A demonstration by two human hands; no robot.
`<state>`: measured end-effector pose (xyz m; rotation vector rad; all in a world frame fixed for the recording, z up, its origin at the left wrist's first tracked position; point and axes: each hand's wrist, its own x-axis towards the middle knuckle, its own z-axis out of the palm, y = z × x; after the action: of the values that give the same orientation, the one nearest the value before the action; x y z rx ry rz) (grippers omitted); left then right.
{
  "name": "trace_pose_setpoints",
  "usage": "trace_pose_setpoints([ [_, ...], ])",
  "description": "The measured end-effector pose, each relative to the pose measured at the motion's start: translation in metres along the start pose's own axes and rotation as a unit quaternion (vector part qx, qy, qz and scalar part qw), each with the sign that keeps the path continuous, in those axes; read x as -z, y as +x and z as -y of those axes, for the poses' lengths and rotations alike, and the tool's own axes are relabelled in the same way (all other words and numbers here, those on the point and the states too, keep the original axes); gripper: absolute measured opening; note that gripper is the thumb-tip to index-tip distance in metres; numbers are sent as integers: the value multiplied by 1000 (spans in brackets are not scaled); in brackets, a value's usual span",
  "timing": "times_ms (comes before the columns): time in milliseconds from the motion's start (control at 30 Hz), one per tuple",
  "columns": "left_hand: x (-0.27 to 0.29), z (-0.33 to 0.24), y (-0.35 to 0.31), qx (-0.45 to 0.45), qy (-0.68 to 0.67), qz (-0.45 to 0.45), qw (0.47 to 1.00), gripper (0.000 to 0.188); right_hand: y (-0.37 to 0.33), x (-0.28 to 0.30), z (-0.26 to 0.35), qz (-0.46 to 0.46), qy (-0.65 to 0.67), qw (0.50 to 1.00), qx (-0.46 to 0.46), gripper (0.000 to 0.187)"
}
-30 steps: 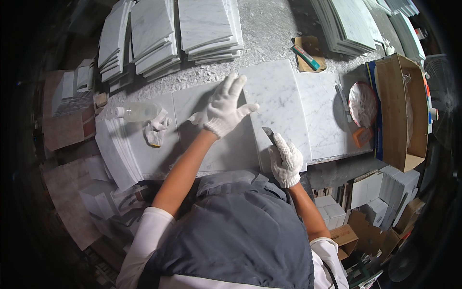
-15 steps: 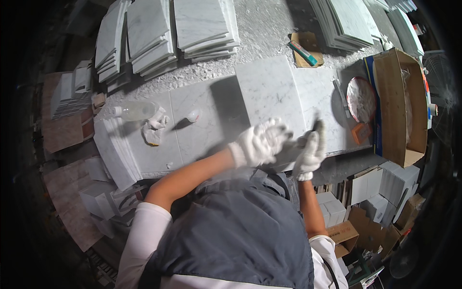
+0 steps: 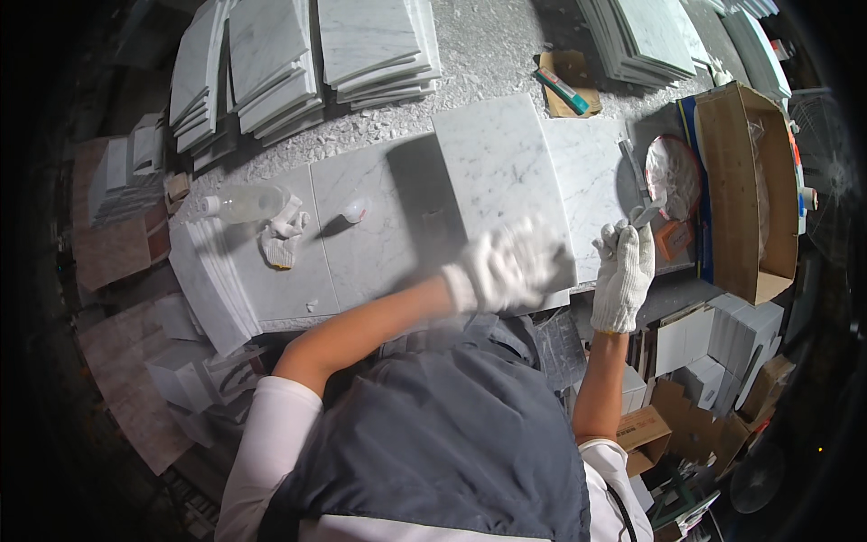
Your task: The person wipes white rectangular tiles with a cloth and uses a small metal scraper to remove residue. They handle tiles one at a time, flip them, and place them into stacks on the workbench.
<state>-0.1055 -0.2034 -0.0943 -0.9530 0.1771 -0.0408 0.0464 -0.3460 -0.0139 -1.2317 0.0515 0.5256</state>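
Observation:
A veined white marble tile point(image 3: 497, 154) lies raised on top of other flat tiles in front of me. My left hand point(image 3: 515, 266), in a white knit glove, is over this tile's near end; motion smears its fingers, so their pose and any contact are unclear. Farther right, my gloved right hand point(image 3: 623, 271) has its fingers drawn together at the near end of a flat grey metal tool point(image 3: 634, 172), seemingly pinching it. The tool lies beside a round red-rimmed container point(image 3: 673, 181) with a whitish filling. An orange block point(image 3: 673, 240) sits just right of that hand.
A clear bottle point(image 3: 244, 204), a crumpled glove point(image 3: 284, 237) and a small white cap-like piece point(image 3: 355, 211) rest on the left tiles. Stacked marble tiles point(image 3: 370, 45) line the far side. An open cardboard box point(image 3: 727, 190) borders the right, and a green box cutter point(image 3: 562, 90) lies on cardboard.
My right hand has moved right, away from my left hand, to the flat metal tool. My left hand has shifted slightly right over the tile and is blurred.

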Motion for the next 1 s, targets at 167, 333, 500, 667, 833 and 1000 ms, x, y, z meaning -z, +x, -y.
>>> trace_pose_setpoints([
  [167, -67, -42, -14, 185, -681, 140, 694, 53, 4, 14, -3, 34, -66, 997, 6, 26],
  [333, -124, -49, -48, 438, -800, 214, 350, 57, 0, 1, -20, 97, -244, 965, -23, 29],
  [500, -55, 22, -56, 393, -870, 284, 81, 83, 3, -62, -60, 179, -407, 894, 46, 39],
  [667, -28, 35, -60, 204, -892, 403, -24, 99, 27, -117, -72, 269, -565, 742, 238, 40],
  [833, -32, 20, -59, 219, -909, 351, -51, 100, 27, -137, -57, 321, -628, 668, 237, 37],
  [1000, -32, 23, -57, 215, -908, 354, -66, 89, 27, -148, -46, 354, -631, 649, 237, 37],
])
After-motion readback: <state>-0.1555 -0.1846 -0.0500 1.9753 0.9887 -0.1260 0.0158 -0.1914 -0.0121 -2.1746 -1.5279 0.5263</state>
